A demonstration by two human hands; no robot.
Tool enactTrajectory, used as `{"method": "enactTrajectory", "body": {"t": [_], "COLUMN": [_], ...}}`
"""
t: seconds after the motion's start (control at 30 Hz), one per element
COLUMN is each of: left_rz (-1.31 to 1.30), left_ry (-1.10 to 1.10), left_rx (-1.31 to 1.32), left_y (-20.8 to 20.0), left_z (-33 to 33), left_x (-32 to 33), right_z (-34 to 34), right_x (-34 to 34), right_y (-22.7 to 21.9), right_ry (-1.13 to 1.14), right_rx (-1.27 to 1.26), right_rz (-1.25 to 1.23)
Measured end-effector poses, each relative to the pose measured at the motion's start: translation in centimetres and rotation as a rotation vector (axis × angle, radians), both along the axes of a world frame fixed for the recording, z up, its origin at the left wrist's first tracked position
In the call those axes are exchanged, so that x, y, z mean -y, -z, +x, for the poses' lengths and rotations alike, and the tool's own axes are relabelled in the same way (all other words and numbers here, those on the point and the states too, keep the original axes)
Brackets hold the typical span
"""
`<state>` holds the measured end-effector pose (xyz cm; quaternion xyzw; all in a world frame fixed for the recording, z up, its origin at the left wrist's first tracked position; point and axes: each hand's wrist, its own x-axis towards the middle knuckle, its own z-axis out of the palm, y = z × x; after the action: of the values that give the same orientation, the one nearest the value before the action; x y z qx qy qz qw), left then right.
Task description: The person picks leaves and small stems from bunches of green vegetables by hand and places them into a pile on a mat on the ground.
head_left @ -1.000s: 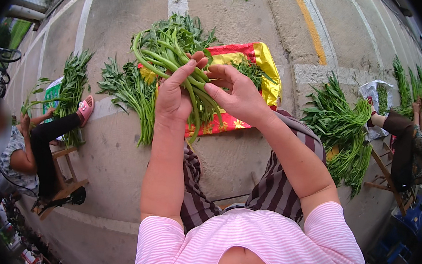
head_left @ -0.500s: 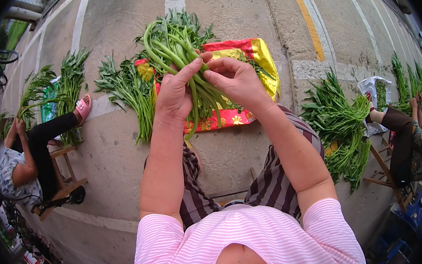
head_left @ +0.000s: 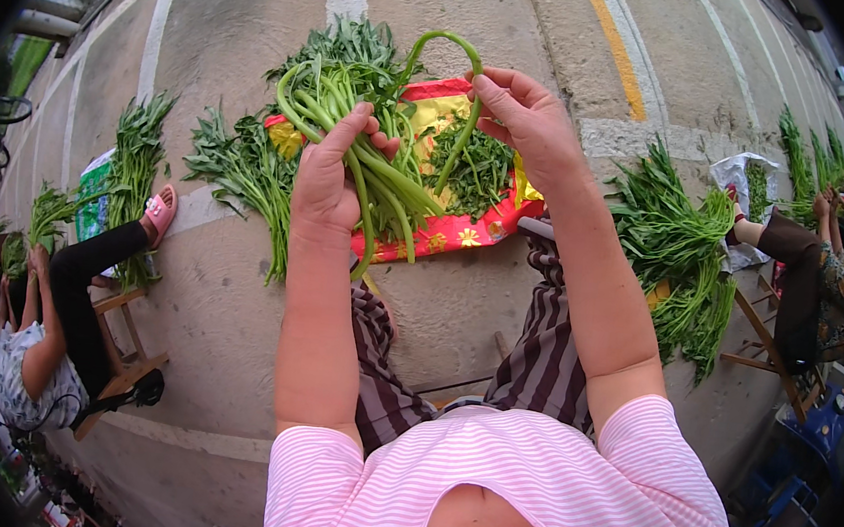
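Right grip: moved away, pinching one bent stem.
Left grip: still clasps the stem bunch.
Red-gold bag: partly hidden by bunch, leaves.

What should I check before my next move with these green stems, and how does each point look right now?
1. Left hand has a grip on the stem bundle: ok, the hand is closed around it.
2. Right hand has a grip on the single stem: ok, pinched between thumb and fingers.
3. Single stem is clear of the bundle: cannot tell, its far side runs down among other greens.
4. Bundle's lower ends are even: not ok, one stem hangs below the rest.
5. Red and gold sheet lies beneath the hands: ok, with loose leafy greens on it.
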<state>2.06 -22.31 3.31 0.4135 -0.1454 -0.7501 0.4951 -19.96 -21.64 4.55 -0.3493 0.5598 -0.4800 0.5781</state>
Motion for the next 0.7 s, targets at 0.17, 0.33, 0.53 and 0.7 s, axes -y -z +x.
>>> {"method": "enactTrajectory", "body": {"t": [0.17, 0.33, 0.53, 0.7], "left_rz": [-0.004, -0.031, -0.032, -0.061], "left_ry": [-0.095, -0.137, -0.043, 0.02], "left_rx": [-0.074, -0.098, -0.01, 0.029], "left_y": [-0.1, 0.5, 0.3, 0.2], "left_z": [1.1, 1.6, 0.4, -0.6], "left_x": [0.7, 0.8, 0.4, 0.0], "right_z": [-3.4, -4.8, -4.6, -4.7], "right_x": [0.4, 0.3, 0.2, 0.3], "right_y": [-0.5, -0.6, -0.8, -0.8], "right_ry": [0.139, 0.202, 0.18, 0.178], "right_rx": [0.167, 0.254, 0.26, 0.265], "right_rz": [0.003, -0.022, -0.034, -0.048]}}
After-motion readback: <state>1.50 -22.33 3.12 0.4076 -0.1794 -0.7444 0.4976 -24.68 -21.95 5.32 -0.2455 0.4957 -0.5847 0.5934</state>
